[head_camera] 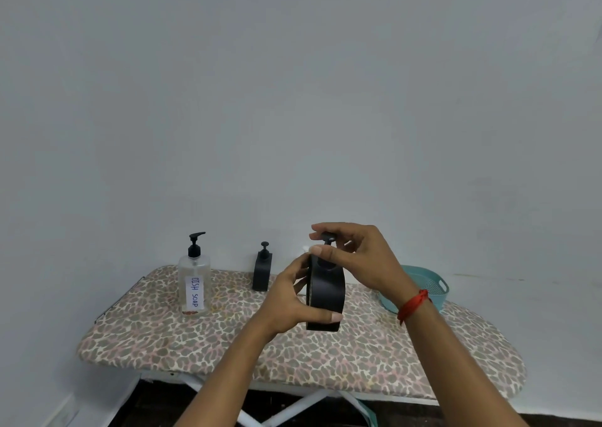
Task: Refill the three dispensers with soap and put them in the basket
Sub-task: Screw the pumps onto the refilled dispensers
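Note:
I hold a black dispenser (327, 296) just above the leopard-print board. My left hand (293, 299) wraps around its body from the left. My right hand (355, 257) pinches the black pump head (326, 238) at its top. A second black dispenser (262, 272) stands upright at the back of the board. A clear pump bottle labelled DISH SOAP (194, 280) stands at the back left, nearly empty of liquid. The teal basket (430, 288) sits at the back right, partly hidden behind my right wrist. No third dispenser shows.
The ironing board (195, 342) with the leopard-print cover stands against a plain grey wall. Its white crossed legs (293, 407) show below the front edge. A red thread bracelet (413, 306) circles my right wrist.

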